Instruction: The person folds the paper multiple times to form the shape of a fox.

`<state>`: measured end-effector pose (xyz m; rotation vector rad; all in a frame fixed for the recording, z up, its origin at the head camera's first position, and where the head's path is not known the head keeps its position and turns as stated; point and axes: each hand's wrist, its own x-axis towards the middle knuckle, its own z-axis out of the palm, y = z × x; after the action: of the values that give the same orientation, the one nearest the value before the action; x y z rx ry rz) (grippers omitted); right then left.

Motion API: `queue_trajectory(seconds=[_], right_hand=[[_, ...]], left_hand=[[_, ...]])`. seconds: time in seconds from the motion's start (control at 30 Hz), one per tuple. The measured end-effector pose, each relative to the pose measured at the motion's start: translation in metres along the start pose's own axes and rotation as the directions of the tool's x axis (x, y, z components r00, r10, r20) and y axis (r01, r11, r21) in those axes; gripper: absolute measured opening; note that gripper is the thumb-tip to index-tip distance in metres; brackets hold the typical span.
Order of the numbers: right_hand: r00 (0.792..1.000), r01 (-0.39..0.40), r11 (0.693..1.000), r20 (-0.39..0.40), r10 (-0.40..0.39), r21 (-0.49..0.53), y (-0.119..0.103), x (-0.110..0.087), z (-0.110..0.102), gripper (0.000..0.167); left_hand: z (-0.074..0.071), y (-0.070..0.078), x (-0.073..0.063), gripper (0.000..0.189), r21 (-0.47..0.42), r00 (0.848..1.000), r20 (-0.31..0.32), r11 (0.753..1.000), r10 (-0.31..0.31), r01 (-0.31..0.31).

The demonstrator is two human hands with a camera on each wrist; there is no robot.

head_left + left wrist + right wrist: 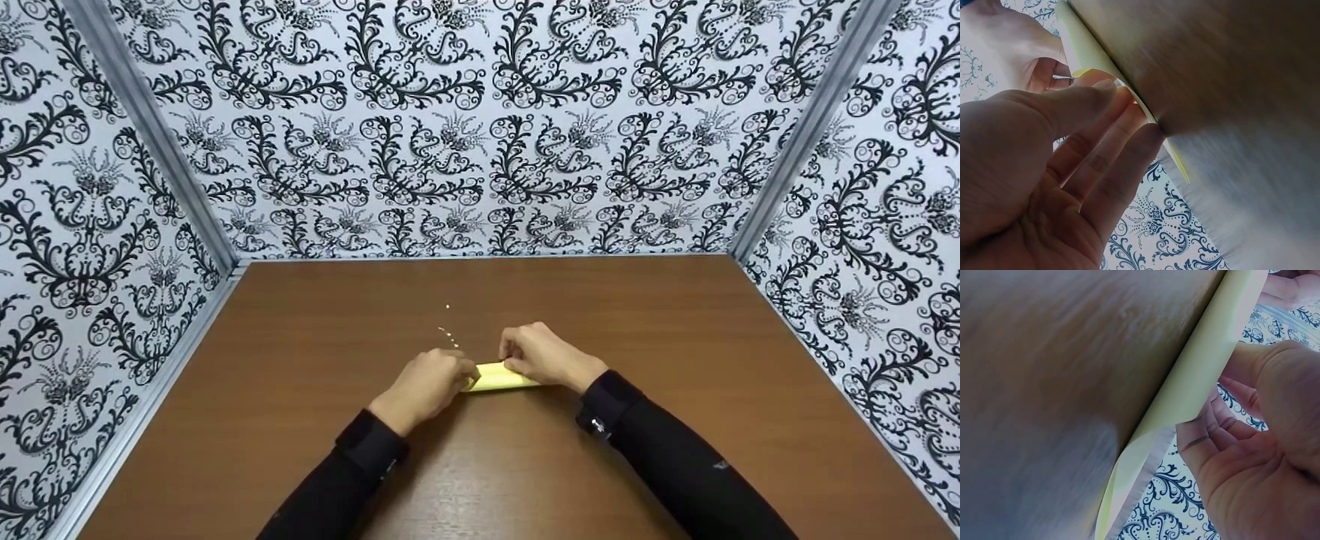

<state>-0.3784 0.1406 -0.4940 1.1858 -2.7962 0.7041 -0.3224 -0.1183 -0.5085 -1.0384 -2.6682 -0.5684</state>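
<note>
A yellow sheet of paper point(496, 377), curled over into a loose roll, lies crosswise between my two hands on the tabletop. At its left end my left hand point(429, 382) pinches it; in the left wrist view the thumb point(1086, 104) lies over the curled edge and fingertips reach underneath. My right hand point(547, 354) holds the roll toward its other end, its thumb against the paper in the right wrist view and its fingers point(1202, 433) bent beneath the edge. Past that hand, the end of the paper point(1123, 484) opens into a loose flap.
The brown wooden table point(600, 300) is enclosed by white walls point(450, 135) with black scroll patterns and grey corner posts point(165, 142). Several tiny white specks point(450, 335) dot the wood beyond my left hand. Black sleeves point(675, 457) cover both forearms.
</note>
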Motion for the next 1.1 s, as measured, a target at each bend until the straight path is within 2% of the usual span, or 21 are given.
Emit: queue_trajectory(seconds=[0.27, 0.5, 1.1], right_hand=[[1.0, 0.009, 1.0, 0.003, -0.009, -0.002, 0.0016, -0.0021, 0.0002, 0.01], [0.999, 0.048, 0.999, -0.011, -0.048, -0.008, 0.001, -0.003, -0.0011, 0.011], [0.999, 0.037, 0.999, -0.009, -0.037, -0.002, 0.0012, -0.0052, 0.0013, 0.012]], left_hand=[[-0.0005, 0.0012, -0.0008, 0.016, 0.001, 1.0, 0.009, 1.0, -0.01, 0.01], [-0.0021, 0.002, -0.0043, 0.022, -0.005, 0.999, -0.013, 1.0, 0.03, -0.03], [0.0018, 0.0005, -0.0023, 0.016, -0.003, 1.0, -0.024, 1.0, 0.012, -0.012]])
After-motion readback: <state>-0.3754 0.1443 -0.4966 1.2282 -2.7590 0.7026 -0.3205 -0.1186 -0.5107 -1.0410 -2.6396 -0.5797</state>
